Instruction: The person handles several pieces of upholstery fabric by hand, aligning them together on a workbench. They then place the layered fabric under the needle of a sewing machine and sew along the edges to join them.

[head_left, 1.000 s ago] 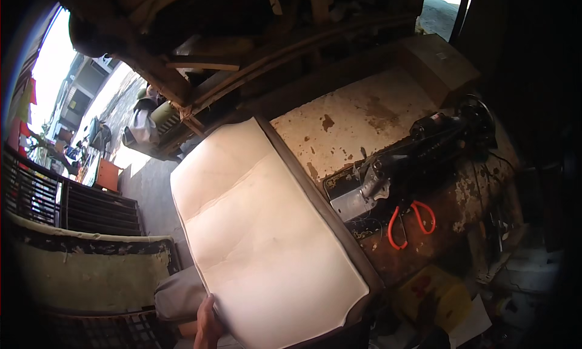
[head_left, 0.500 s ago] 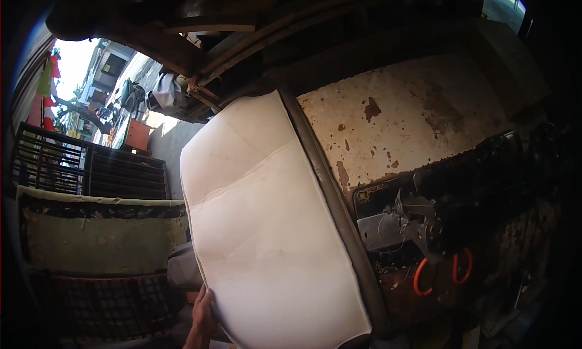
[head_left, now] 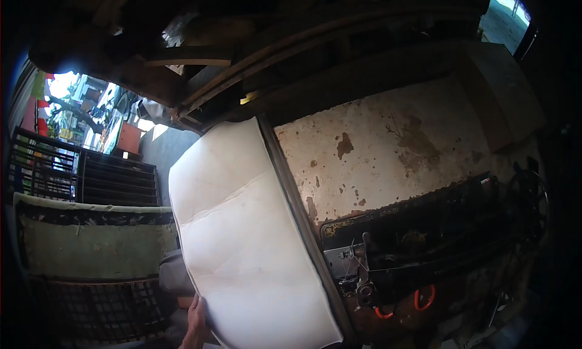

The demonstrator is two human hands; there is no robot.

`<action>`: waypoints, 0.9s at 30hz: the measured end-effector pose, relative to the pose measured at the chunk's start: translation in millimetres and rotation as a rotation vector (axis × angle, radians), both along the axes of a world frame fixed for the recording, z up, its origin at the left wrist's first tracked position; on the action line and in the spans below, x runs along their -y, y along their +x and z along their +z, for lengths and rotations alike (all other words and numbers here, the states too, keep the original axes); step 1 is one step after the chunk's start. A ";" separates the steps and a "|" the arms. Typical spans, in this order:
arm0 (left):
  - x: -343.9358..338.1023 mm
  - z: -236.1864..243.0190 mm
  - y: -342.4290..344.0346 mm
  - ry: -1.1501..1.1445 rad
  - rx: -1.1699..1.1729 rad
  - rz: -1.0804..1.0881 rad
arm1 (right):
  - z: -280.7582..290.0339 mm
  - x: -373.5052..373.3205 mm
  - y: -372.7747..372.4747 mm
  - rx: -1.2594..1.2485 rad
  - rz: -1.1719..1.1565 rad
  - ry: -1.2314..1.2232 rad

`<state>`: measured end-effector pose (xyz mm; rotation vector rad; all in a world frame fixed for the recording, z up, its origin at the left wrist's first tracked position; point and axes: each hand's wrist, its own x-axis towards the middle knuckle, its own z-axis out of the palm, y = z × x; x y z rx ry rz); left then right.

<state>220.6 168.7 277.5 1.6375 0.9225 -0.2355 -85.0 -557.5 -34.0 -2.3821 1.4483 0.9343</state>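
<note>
My left hand (head_left: 196,317) grips the left edge of a large white padded sheet (head_left: 245,240) near the bottom of the view. The sheet has creases across it and a darker grey band along its right side, and lies over the left part of a worn worktable (head_left: 382,161). To its right is a black sewing machine (head_left: 424,240), with orange-handled scissors (head_left: 427,297) partly showing below it. My right hand is out of view.
A cardboard box (head_left: 506,94) sits at the table's back right. Wooden framework (head_left: 200,64) crosses above. On the left are a worn greenish padded panel (head_left: 91,246) and dark slatted metal frames (head_left: 118,176), with a sunlit street beyond and grey floor (head_left: 157,149) between.
My view has shifted, so the table, sheet and machine sit differently in the picture, and the machine looks darker. My left hand still grips the sheet's edge.
</note>
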 end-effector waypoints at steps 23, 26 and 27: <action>10.1 -4.9 -6.9 0.267 -0.112 0.094 | 62.2 -291.0 428.4 0.493 0.711 0.658; 9.3 1.1 -0.1 0.342 -0.119 -0.012 | 65.9 -305.2 430.2 0.488 0.766 0.689; 10.9 1.2 -1.9 0.394 -0.126 -0.023 | 67.3 -309.4 430.4 0.480 0.784 0.705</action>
